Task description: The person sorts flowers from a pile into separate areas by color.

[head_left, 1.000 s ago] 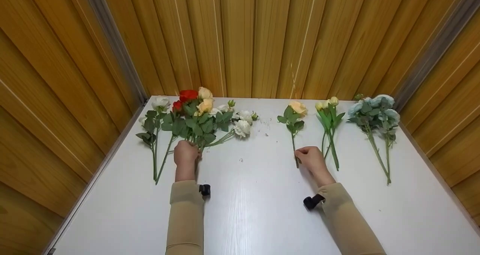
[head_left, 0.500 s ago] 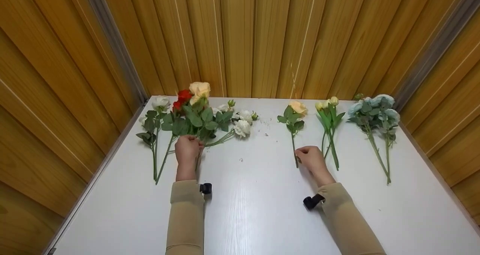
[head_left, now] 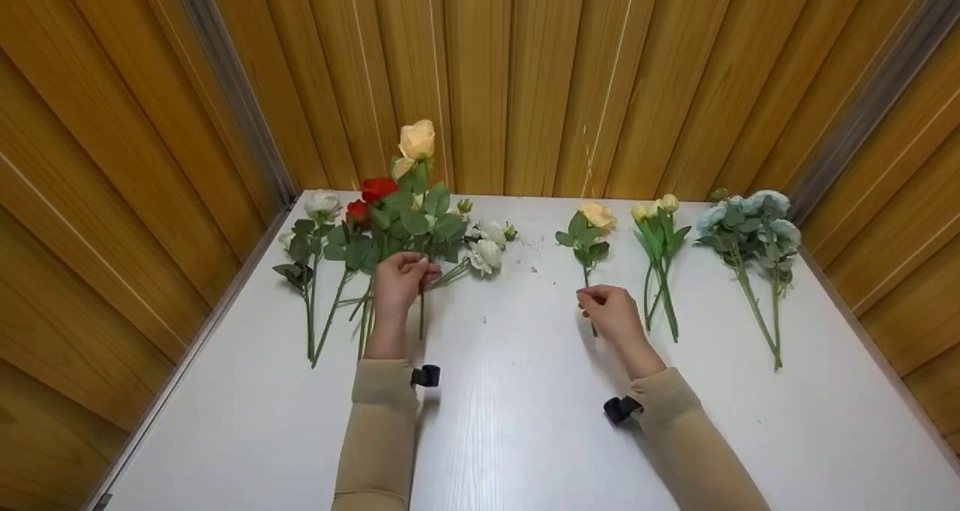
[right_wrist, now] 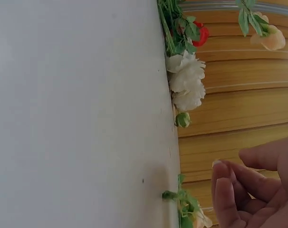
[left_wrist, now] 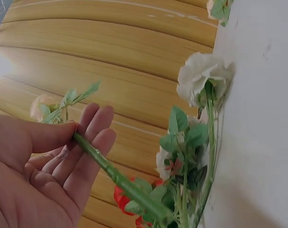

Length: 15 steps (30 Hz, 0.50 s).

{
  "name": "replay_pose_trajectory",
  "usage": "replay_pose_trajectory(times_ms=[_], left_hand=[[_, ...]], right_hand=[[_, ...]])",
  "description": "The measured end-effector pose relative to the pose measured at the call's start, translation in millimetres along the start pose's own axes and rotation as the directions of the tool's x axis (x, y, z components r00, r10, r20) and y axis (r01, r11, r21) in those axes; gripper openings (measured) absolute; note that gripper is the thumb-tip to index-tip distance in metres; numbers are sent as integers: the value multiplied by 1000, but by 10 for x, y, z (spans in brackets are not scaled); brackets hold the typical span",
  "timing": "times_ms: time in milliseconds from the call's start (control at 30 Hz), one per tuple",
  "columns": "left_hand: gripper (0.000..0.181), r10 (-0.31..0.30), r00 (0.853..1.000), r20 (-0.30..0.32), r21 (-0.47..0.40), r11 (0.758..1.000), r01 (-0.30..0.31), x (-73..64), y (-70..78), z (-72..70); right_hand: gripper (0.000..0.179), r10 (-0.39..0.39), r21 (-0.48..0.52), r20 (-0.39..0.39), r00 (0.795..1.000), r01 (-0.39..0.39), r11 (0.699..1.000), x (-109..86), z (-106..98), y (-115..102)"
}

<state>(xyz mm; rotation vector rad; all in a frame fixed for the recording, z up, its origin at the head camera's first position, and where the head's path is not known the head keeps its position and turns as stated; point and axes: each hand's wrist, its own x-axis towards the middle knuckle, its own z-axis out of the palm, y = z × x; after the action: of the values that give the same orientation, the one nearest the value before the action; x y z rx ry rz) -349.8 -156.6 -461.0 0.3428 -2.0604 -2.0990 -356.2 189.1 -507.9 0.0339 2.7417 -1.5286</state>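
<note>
1. The left hand [head_left: 397, 290] pinches the stem of a peach rose [head_left: 417, 139] between thumb and forefinger, its other fingers loosely bent; the bloom rises beyond it.
2. The right hand [head_left: 616, 322] is loosely curled (thumb and forefinger apart, holding nothing), near a second peach rose [head_left: 598, 215] on the desk [head_left: 495, 406].
3. Yellow tulips [head_left: 661, 250] lie just right of that hand.

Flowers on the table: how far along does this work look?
Apparently done: blue flowers, yellow tulips and a single peach rose lie apart on the right. In hand: the left grip pinches a raised peach rose by its stem; the right grip holds nothing. Likely remaining: red roses and white flowers, lying close together on the left.
</note>
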Motion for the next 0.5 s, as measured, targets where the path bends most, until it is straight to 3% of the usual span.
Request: replay_pose_trajectory(times_ms=[200,367,500], left_hand=[[20,20,989,146,-95,995,-6,-138,32,267],[12,36,954,297,-110,994,-3,-279,-7,557],[9,49,923,382,-91,996,-16,-388,-53,771]], right_hand=[[27,-89,83,116,989,80,993,-143,191,-170],[28,-145,147,226,963,113,983,-319,382,-312],[31,-207,219,282,937,148,965,-432,504,-376]])
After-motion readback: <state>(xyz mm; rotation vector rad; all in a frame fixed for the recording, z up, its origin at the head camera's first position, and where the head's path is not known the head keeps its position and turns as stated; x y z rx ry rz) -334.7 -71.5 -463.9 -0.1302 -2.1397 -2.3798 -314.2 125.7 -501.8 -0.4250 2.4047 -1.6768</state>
